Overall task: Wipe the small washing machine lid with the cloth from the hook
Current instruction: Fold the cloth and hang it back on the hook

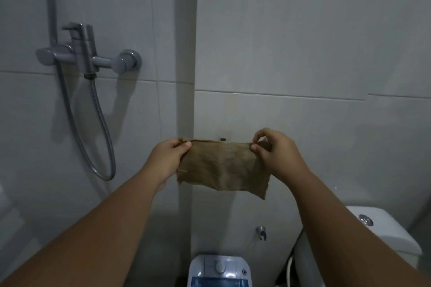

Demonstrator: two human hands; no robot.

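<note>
Left hand (168, 158) and right hand (277, 154), fingers pinched on the top corners of the tan cloth (221, 168), hold it spread before the tiled wall (303, 53). The small washing machine lid (219, 270) lies directly below, well apart from the cloth, beside the toilet cistern (387, 230).

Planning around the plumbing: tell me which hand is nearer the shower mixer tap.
Left. The left hand pinches the cloth at its left corner, right of and below the shower mixer tap. The right hand holds the opposite corner, farther right.
</note>
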